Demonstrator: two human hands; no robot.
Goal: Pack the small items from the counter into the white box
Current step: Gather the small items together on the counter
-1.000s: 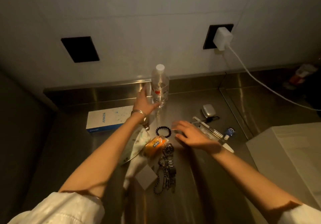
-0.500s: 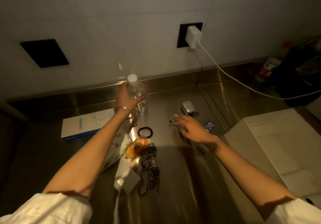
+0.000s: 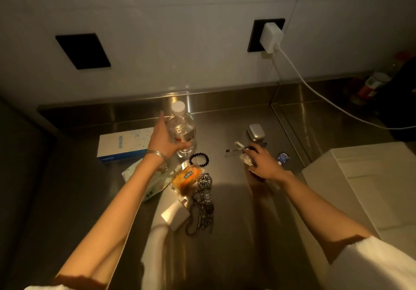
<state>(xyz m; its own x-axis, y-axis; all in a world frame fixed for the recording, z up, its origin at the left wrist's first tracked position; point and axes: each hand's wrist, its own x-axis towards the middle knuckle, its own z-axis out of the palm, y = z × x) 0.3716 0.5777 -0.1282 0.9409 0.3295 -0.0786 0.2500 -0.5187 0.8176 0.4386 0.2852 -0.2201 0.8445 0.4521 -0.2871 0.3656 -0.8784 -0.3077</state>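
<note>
My left hand [image 3: 163, 140] grips a clear water bottle [image 3: 182, 130] with a white cap, upright at the back of the steel counter [image 3: 236, 233]. My right hand [image 3: 262, 162] curls over small packets and pens [image 3: 238, 149] on the counter, fingers closing on them. Between the hands lie a black hair tie [image 3: 199, 160], an orange snack pack [image 3: 185, 177], a wristwatch [image 3: 204, 182], a beaded chain [image 3: 198, 217] and a white charger cube [image 3: 175, 214]. The white box [image 3: 369, 188] stands open at the right.
A white and blue Anker box [image 3: 123, 144] lies at the left back. A grey earbud case [image 3: 256, 131] and a small blue item [image 3: 282, 157] sit near my right hand. A white wall charger [image 3: 271, 36] with its cable hangs from a socket.
My right hand has dropped onto the packets and pens and curled round them. My left hand keeps its grip on the bottle. The view has shifted.
</note>
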